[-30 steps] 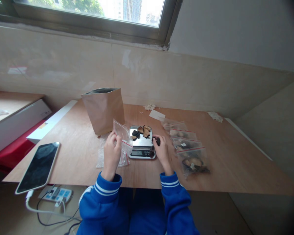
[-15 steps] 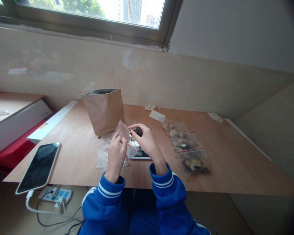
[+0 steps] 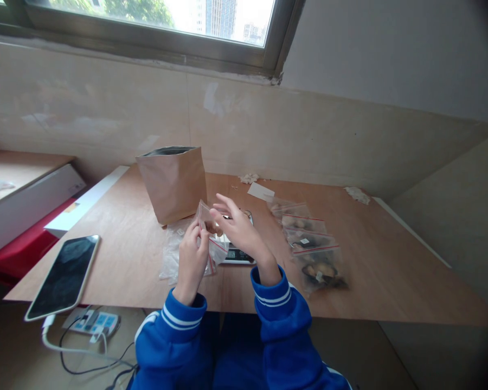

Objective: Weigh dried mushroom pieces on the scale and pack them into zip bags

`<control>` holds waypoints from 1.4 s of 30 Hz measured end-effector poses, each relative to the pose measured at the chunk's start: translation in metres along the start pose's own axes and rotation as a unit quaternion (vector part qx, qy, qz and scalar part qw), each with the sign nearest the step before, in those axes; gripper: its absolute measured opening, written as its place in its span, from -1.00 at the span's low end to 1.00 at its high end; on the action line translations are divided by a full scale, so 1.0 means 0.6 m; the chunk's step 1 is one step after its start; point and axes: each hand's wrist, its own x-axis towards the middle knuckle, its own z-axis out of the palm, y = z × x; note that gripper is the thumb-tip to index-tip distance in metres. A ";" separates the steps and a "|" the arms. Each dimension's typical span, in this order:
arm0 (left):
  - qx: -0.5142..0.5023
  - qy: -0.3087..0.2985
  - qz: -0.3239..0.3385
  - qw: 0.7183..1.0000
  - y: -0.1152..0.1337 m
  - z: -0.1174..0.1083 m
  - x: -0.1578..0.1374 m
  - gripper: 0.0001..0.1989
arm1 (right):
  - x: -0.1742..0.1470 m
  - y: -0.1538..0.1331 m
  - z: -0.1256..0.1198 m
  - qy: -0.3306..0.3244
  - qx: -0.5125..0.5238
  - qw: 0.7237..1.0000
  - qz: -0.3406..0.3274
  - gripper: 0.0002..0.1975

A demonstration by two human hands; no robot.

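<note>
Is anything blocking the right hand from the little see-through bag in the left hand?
Nothing visible: the right hand is close beside the clear zip bag in the left hand. The digital scale sits below, not between them.

At mid-frame, the right hand hides most of the scale from me, and the digits on its display are too small to read reliably. The left hand covers part of the clear bag. I can't see down into the brown paper bag. The top edge crops the window; the bottom edge cuts off both blue sleeves.
</note>
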 end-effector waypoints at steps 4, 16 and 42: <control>0.004 0.007 -0.011 1.000 0.000 -0.006 0.002 -0.70 | -0.031 0.021 -0.034 0.035 0.004 0.999 -0.023 -0.64; 0.001 0.022 -0.038 0.999 -0.008 -0.008 0.001 -0.72 | -0.142 0.218 -0.004 0.294 -0.267 0.913 0.090 -0.64; -0.042 -0.021 -0.050 0.998 -0.014 -0.017 -0.004 -0.62 | 0.021 0.088 -0.017 0.173 -0.122 0.973 -0.092 -0.77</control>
